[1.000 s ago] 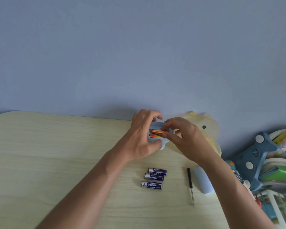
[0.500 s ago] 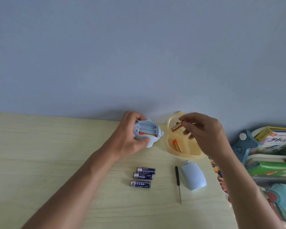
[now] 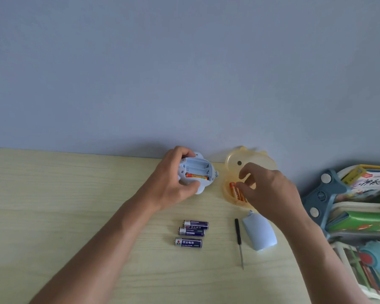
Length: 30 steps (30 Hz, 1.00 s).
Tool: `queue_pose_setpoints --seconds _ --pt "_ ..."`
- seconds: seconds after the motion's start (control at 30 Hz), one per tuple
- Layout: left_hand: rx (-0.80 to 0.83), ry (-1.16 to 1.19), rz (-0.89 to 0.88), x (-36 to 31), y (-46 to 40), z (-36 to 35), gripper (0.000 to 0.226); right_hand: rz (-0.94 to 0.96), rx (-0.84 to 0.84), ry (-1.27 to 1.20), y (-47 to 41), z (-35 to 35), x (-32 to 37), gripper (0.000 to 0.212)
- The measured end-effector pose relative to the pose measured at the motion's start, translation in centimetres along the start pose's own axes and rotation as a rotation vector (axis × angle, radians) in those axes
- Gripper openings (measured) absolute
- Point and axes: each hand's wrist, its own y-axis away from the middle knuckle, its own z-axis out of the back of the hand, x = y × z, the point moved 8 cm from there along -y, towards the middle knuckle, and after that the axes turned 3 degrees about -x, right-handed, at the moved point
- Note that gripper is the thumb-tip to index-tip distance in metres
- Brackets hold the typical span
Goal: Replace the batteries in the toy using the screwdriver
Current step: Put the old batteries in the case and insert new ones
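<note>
My left hand point(image 3: 173, 181) grips the pale blue toy point(image 3: 198, 172) with its battery bay facing up; one orange battery point(image 3: 196, 175) lies in the lowest slot and the other slots are bare. My right hand point(image 3: 270, 191) hovers with fingers apart over the yellow dish point(image 3: 233, 163), where orange batteries point(image 3: 236, 190) lie. Three dark blue batteries point(image 3: 192, 233) rest side by side on the table. A black screwdriver point(image 3: 239, 242) lies to their right, beside the pale blue battery cover point(image 3: 259, 233).
The wooden table point(image 3: 75, 205) meets a blue wall at the back. To the right stands a shelf with a blue toy point(image 3: 320, 198) and books point(image 3: 369, 183), close to my right forearm.
My right hand took an orange battery out of the toy, carried it right and let it go in the yellow dish. The view shifted slightly.
</note>
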Motion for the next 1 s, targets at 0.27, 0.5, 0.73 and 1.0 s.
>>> queue_pose_setpoints --seconds 0.27,0.5,0.73,1.0 --pt "0.023 -0.005 0.054 0.5 0.1 0.1 0.056 0.122 -0.170 0.003 0.0 0.7 1.6 0.005" --pt "0.002 0.055 0.039 -0.1 -0.2 0.3 0.053 0.634 -0.056 -0.258 -1.3 -0.8 9.3 0.041" --pt "-0.008 0.035 0.042 0.1 -0.3 0.4 0.052 0.640 0.062 -0.234 -2.0 -3.1 9.5 0.044" --pt "0.000 0.011 0.059 0.2 -0.3 0.5 0.049 0.678 0.129 -0.090 -2.0 -3.2 10.4 0.067"
